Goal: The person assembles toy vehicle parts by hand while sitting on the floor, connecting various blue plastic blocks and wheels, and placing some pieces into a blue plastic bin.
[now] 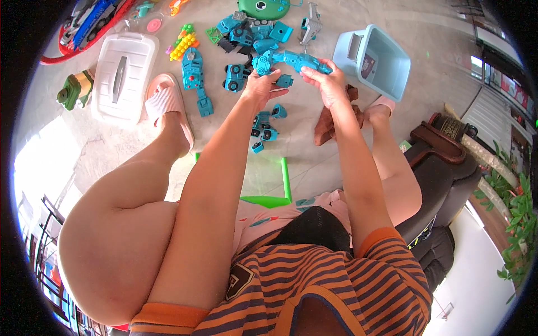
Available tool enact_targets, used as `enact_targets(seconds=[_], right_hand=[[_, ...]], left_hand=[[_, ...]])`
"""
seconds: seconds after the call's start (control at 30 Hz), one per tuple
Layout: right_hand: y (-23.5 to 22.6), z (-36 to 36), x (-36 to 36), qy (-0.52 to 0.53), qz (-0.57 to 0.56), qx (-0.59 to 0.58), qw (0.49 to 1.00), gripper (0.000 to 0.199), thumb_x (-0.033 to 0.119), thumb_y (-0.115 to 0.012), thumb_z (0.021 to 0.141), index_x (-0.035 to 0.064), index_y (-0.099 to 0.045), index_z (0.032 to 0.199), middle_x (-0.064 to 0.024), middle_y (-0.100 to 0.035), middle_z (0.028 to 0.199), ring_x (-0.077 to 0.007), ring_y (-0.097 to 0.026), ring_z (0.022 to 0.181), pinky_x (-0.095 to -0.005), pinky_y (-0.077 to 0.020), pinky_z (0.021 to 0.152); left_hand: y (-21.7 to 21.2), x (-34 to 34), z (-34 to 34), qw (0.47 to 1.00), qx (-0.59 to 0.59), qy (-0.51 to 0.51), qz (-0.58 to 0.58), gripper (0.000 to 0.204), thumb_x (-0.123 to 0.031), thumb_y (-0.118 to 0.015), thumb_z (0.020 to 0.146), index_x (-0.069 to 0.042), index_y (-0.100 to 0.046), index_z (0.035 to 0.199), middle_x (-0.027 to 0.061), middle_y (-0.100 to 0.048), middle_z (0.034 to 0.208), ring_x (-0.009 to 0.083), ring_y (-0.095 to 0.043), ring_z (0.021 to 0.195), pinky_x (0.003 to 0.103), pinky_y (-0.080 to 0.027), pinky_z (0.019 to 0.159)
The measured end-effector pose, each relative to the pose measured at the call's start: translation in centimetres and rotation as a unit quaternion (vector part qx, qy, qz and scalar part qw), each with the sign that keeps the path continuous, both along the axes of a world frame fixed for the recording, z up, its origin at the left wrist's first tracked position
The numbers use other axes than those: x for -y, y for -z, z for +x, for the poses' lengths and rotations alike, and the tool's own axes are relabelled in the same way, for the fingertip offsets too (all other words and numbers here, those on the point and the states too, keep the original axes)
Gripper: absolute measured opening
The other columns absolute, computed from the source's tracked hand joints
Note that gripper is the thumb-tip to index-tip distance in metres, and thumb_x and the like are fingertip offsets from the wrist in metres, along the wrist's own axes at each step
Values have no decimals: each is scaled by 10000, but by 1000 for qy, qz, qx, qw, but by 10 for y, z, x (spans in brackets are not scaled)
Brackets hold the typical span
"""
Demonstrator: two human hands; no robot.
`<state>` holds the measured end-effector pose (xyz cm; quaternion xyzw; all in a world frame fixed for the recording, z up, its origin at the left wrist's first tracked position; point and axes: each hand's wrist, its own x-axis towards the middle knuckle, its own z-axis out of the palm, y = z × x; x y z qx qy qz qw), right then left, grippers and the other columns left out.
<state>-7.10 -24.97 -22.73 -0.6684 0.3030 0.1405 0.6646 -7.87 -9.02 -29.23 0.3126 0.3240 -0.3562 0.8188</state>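
My left hand (261, 88) is closed on a knobbly teal toy vehicle part (263, 64). My right hand (330, 84) grips a longer teal toy part (301, 60) from its right end. The two pieces meet or overlap between my hands; whether they are joined I cannot tell. Below and around my left hand lie a teal wheeled toy piece (235, 77) and small teal pieces with black wheels (264, 132). A long teal toy piece (193, 75) rests farther left. Beyond my hands sits a heap of teal and dark toy parts (242, 33).
At right stands a light blue bin (392, 61); at left lies a white lid with a grey handle (120, 78). Yellow blocks (185, 46), a green toy case (263, 8), a grey toy piece (311, 25) and a brown toy (330, 123) are on the floor. A green frame (286, 179) stands between my legs.
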Motion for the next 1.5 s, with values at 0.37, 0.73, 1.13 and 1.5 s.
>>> enact_targets(seconds=[0.37, 0.73, 1.13, 1.5], right_hand=[[16, -23, 13, -27, -32, -39, 998, 594, 130, -730, 668, -38, -397, 1130, -121, -559, 935, -218, -579, 831, -335, -483, 760], [44, -82, 57, 21, 200, -153, 968, 326, 300, -646, 765, 14, -550, 888, -66, -595, 719, -188, -583, 721, -298, -454, 668], [22, -64, 30, -42, -27, -98, 994, 315, 253, -693, 720, 47, -577, 929, -20, -598, 764, -115, -561, 652, -258, -434, 577], [7, -52, 12, -285, -361, 149, 875, 447, 231, -727, 642, 43, -542, 1002, -103, -582, 793, -229, -568, 699, -312, -447, 619]], left_hand=[[-4, 3, 8, 982, 104, 29, 156, 294, -55, -619, 750, -82, -486, 1011, 40, -572, 879, 171, -596, 753, 312, -519, 572], [9, 31, -23, 942, 187, 137, 242, 395, -118, -677, 663, -63, -509, 1016, 74, -595, 789, 193, -603, 734, 305, -497, 602], [-8, 13, -8, 970, 98, 170, 140, 388, -109, -656, 712, -37, -464, 1041, 82, -558, 904, 202, -590, 791, 326, -536, 569], [16, -16, -14, 978, -91, 166, -82, 248, -44, -582, 763, 33, -468, 969, 148, -553, 928, 305, -599, 810, 431, -520, 711]])
